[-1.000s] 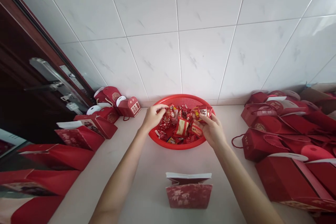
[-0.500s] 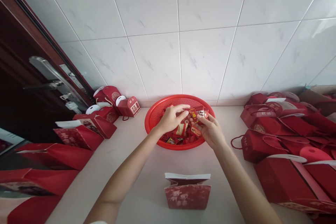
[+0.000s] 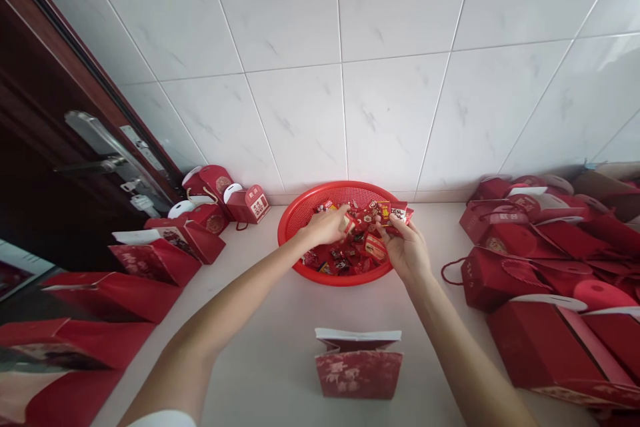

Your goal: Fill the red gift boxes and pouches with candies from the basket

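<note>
Wrapped candies (image 3: 345,260) lie loose in a red plastic basket (image 3: 286,230) against the wall. Over the basket's right side, my right hand (image 3: 409,250) is closed on red candy packets (image 3: 395,212) held between thumb and fingers. My left hand (image 3: 327,225) reaches into the basket from the left, its fingers pinched at a small red and cream candy packet (image 3: 349,224). The fingertips partly hide that packet. Closer to me, a red paper gift bag (image 3: 359,373) stands upright on the white table, its top open.
Red gift bags (image 3: 145,257) stand in a row along the left edge, with small red boxes (image 3: 250,205) by the wall. Many red gift boxes (image 3: 530,340) crowd the right side. A dark door with a metal handle (image 3: 107,147) is at left.
My left hand has moved down and left among the candies and now pinches a packet. My right hand has shifted slightly right with its packets.
</note>
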Demonstrator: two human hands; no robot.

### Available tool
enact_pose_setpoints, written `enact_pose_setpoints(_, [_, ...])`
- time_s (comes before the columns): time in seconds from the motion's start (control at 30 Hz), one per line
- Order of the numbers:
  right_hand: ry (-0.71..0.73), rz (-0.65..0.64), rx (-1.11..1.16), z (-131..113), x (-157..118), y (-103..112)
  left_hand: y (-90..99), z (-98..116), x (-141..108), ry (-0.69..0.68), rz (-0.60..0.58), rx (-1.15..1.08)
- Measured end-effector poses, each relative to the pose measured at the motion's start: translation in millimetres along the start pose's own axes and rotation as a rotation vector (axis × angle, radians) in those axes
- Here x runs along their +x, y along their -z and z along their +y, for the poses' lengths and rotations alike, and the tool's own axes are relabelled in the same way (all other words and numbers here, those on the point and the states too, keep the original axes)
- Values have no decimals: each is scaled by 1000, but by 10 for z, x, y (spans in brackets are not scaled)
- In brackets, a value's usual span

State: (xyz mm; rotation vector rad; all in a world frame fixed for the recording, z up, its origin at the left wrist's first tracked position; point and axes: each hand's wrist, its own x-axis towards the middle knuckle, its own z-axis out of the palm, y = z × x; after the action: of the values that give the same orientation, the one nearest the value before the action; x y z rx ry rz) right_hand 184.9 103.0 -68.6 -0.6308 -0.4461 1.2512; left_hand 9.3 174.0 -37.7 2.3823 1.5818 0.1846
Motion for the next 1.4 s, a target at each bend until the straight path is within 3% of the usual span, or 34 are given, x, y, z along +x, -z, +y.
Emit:
enact_pose_setpoints(0.2, [-14,-2,8,-9,2,-8,195,-159,76,94,231,84])
enact_pose_setpoints(0.33, [-23,10,23,-22,-7,-29,146,-176,42,67,250,86])
enact_pose_setpoints(0.4, [-25,13,28,-27,-11,-39,128,-156,0,-1,167,70])
enact_pose_setpoints(0.6, [-33,23,41,-43,-29,-62,-29,-1,-163,-232,-309,55])
enact_pose_setpoints(0.83, [-37,19,51,-55,-48,-91,-329,198,-112,-250,-383,189])
enact_pose_setpoints(1.0, [-33,22,70,-50,-47,-96,-234,204,8,-288,-291,137])
enact_pose_setpoints(1.17, [-38,20,70,-56,-58,-98,-87,111,116,-227,-95,4])
enact_pose_setpoints(1.4, [-38,29,68,-53,-56,-105,-38,-91,191,-87,-2,-171])
